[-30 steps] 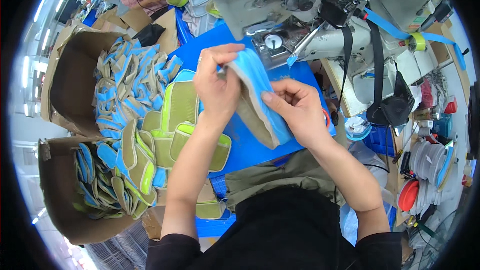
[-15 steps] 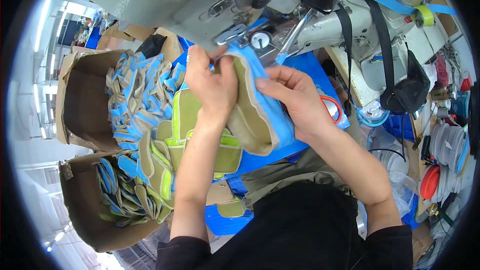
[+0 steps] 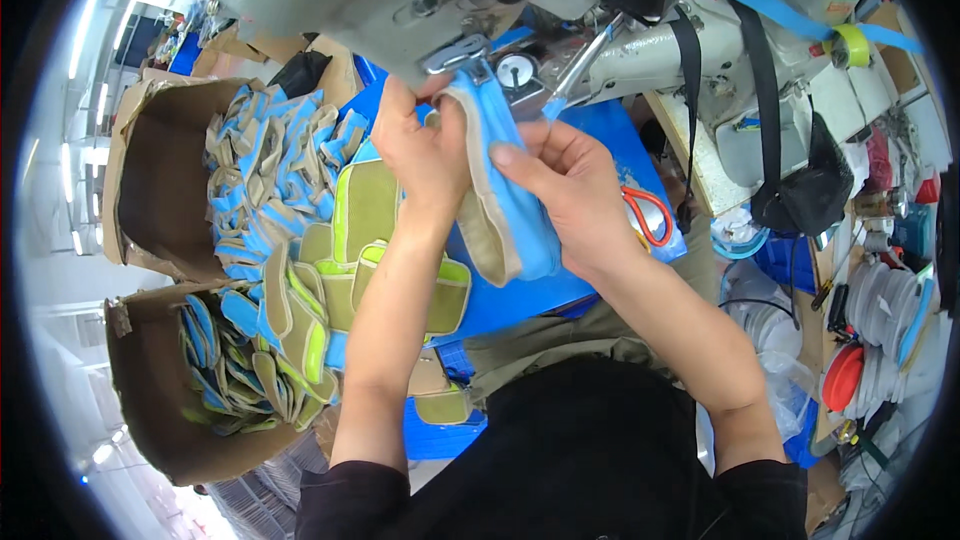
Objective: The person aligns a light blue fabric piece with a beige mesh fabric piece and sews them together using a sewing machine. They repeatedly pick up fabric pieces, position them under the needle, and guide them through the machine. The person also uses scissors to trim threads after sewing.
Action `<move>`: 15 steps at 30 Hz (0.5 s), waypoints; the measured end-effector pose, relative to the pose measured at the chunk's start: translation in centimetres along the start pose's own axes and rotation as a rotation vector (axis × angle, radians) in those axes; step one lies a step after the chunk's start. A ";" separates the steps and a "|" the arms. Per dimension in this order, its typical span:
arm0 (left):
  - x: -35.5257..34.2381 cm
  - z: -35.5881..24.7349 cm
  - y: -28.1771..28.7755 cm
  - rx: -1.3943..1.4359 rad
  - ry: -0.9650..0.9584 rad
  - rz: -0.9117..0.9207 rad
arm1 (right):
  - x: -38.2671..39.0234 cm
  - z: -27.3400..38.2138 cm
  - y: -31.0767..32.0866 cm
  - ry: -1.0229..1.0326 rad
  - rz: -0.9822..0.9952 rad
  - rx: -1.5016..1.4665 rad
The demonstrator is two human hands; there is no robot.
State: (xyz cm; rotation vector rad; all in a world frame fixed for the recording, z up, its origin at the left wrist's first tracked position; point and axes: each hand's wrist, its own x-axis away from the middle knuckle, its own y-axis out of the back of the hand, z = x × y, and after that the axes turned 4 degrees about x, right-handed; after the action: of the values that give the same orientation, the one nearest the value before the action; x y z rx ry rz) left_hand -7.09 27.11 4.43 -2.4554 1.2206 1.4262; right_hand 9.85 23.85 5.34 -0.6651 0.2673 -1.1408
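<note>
A blue fabric band with beige trim and an olive inner side [image 3: 513, 205] is held up between both hands, its far end close to the presser foot of a sewing machine [image 3: 458, 55]. My left hand [image 3: 425, 145] is closed on its left edge, near that far end. With thumb and fingers my right hand [image 3: 570, 185] pinches the blue outer side. Part of the band lies behind the left hand. Olive padded pieces with lime edging [image 3: 375, 210] lie under and beside my left forearm.
At the left stand two cardboard boxes [image 3: 160, 185], the nearer one holding olive and blue pieces. Blue and beige strips [image 3: 270, 170] are heaped beside them. Orange-handled scissors [image 3: 650, 215] lie right of my right hand. Black straps [image 3: 765, 120] hang from the machine.
The band has turned, so more of its blue outside and less of its inside shows. Both hands keep their grip. The whole view has shifted slightly.
</note>
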 end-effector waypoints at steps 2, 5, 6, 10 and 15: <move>0.2 -0.2 -0.3 0.036 0.067 -0.025 | -0.1 0.0 -0.1 0.003 -0.023 0.039; -0.1 -0.9 0.2 0.086 0.062 -0.005 | -0.1 0.6 0.6 -0.012 0.035 0.046; 0.0 -1.0 0.4 0.115 0.041 -0.018 | 0.0 0.6 0.6 -0.010 0.038 0.055; 1.2 -4.1 3.3 0.686 0.572 -0.102 | 0.3 0.6 0.6 0.006 0.044 0.074; 0.5 -6.4 1.9 0.650 0.765 0.250 | 0.6 0.3 0.8 0.036 0.059 0.119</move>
State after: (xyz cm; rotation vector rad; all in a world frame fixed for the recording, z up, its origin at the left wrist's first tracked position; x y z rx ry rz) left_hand -3.63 22.97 8.32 -2.4200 1.7777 -0.0270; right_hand 10.92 23.59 5.16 -0.5286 0.2465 -1.1037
